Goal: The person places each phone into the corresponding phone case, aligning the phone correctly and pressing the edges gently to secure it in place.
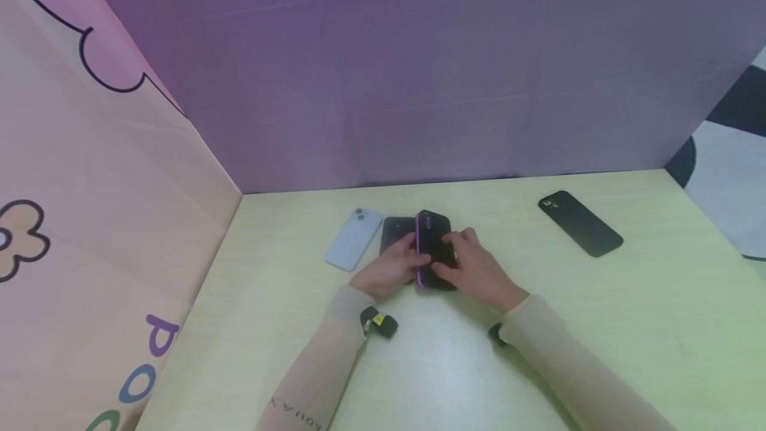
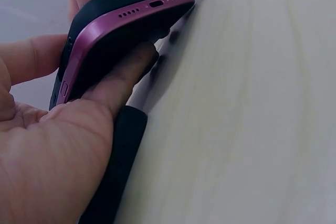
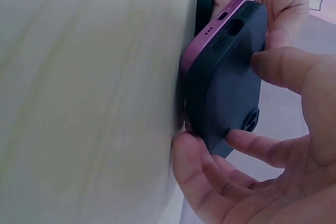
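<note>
Both hands hold a pink-purple phone (image 2: 94, 35) with a black phone case (image 3: 223, 82) over its back. A strip of the phone's coloured frame shows beside the case along the charging-port end and the left edge. My left hand (image 1: 389, 268) grips the phone from the left, thumb at its edge and fingers under the dark screen side. From the right, my right hand (image 1: 479, 268) holds the case, some fingertips on its back and others curled at its far edge. Another dark phone or case (image 1: 395, 230) lies on the table beneath, partly hidden by the left hand.
A light blue phone (image 1: 354, 239) lies to the left on the pale wooden table (image 1: 419, 378). Farther right lies a second black case (image 1: 580, 223), camera cutout up. A purple partition (image 1: 419, 85) rises along the table's back edge, with a printed panel (image 1: 108, 205) on the left.
</note>
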`<state>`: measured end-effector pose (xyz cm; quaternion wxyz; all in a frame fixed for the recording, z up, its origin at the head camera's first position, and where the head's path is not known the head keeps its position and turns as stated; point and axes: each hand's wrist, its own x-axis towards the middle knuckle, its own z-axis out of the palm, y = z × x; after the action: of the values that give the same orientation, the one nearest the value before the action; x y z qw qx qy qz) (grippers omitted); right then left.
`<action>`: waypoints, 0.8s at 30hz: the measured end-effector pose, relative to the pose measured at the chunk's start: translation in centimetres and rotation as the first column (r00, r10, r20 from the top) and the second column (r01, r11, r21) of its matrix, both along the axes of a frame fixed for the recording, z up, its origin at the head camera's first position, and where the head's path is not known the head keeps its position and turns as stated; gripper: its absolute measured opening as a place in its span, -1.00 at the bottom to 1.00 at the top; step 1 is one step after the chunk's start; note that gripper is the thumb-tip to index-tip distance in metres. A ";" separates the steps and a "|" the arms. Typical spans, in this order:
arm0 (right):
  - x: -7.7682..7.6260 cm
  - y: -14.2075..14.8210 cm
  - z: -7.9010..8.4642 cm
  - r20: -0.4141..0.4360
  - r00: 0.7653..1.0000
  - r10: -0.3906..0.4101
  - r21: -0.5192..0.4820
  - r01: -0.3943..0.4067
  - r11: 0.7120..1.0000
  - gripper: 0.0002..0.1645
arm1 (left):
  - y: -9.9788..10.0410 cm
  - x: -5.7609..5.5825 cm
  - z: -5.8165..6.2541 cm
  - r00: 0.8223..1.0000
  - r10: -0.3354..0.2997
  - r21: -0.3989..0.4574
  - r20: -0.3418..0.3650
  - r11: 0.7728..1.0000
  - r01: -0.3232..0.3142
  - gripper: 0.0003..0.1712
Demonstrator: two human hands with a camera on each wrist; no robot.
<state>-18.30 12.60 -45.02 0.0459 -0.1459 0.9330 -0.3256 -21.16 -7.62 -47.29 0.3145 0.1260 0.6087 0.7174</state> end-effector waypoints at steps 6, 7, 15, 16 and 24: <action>-0.1 0.2 0.2 0.019 1.000 -0.007 -0.048 0.008 0.999 -0.31 | 0.0 -0.1 -0.2 1.000 -0.005 0.023 0.001 1.000 0.005 -0.19; -0.1 0.2 0.1 0.022 1.000 -0.009 -0.058 0.010 0.998 -0.30 | -0.1 -0.2 -0.3 1.000 -0.007 0.024 -0.001 1.000 0.007 -0.20; -0.7 1.0 -0.4 0.021 0.999 -0.044 -0.116 0.047 0.992 -0.26 | -0.1 -0.3 -0.4 1.000 -0.008 0.016 -0.017 1.000 0.008 -0.28; -0.8 1.0 -0.4 0.022 0.998 -0.051 -0.121 0.054 0.991 -0.27 | -0.1 -0.3 -0.4 1.000 -0.010 0.022 -0.016 1.000 0.010 -0.29; -1.1 1.3 0.1 0.046 0.995 -0.089 -0.176 0.095 0.980 -0.33 | -0.2 -0.3 -0.4 0.999 -0.019 0.035 -0.030 0.999 0.020 -0.32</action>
<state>-19.41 13.93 -44.92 0.0351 -0.1000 0.9049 -0.4122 -21.49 -7.80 -47.71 0.3101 0.1479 0.5991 0.7232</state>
